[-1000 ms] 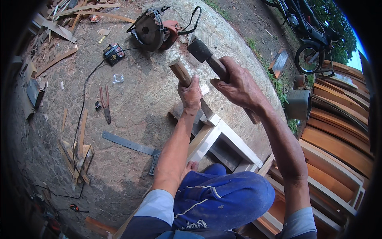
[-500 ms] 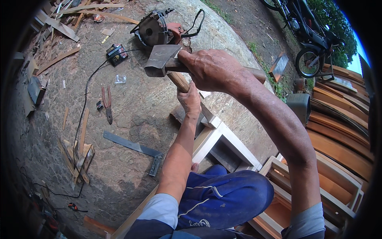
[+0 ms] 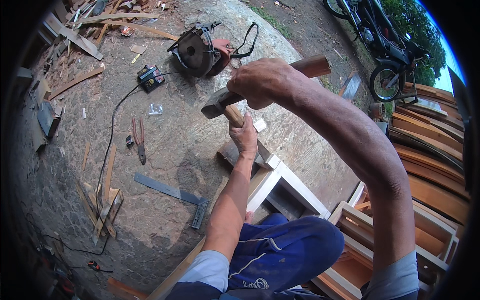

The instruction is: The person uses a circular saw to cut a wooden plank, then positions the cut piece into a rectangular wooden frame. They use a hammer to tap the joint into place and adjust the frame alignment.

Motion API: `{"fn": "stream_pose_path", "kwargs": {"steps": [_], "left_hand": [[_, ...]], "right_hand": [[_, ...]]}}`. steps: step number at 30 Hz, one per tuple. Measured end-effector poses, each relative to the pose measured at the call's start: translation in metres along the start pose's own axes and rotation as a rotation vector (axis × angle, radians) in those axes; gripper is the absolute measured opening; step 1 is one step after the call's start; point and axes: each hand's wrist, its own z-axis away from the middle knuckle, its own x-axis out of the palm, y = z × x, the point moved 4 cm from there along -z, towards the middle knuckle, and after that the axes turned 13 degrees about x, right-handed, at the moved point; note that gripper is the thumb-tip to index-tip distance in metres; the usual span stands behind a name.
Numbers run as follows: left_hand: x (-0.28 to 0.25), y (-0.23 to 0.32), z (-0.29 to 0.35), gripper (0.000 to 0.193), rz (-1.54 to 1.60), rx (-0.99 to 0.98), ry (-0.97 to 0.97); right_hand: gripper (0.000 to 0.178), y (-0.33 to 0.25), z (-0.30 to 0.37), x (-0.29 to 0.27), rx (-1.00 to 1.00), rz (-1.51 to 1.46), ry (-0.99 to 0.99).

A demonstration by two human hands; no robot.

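Observation:
My left hand is closed round the wooden handle of a chisel. The chisel's blade runs down to the corner of a pale wooden frame, which lies by my knee. In my right hand is a hammer, gripped by its thick wooden handle. The hammer's head overlaps the butt of the chisel handle in view; whether they touch I cannot tell. A small pale wood chip shows beside my left hand. A dark block lies partly hidden behind my left wrist.
A circular saw, pliers, a try square and a tape measure lie on the rough ground. A black cord crosses at left. Stacked wooden frames stand at right; a motorcycle is beyond.
The hammer has tilted: its head is lower and nearer the chisel's butt, and its handle end has swung up to the right. My left hand still holds the chisel at the frame corner.

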Motion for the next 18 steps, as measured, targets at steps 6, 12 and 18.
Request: {"fn": "stream_pose_path", "kwargs": {"steps": [6,12,18], "left_hand": [[-0.011,-0.011,0.000,0.029,-0.065,-0.177,-0.034],[0.002,0.002,-0.004,0.023,-0.005,-0.052,-0.068],[0.002,0.012,0.009,0.025,0.019,-0.180,-0.012]], "right_hand": [[0.035,0.013,-0.004,-0.026,0.106,-0.438,0.519],[0.033,-0.001,-0.007,0.004,0.052,-0.039,-0.015],[0.032,0.007,-0.014,-0.019,0.142,-0.430,0.388]]}}
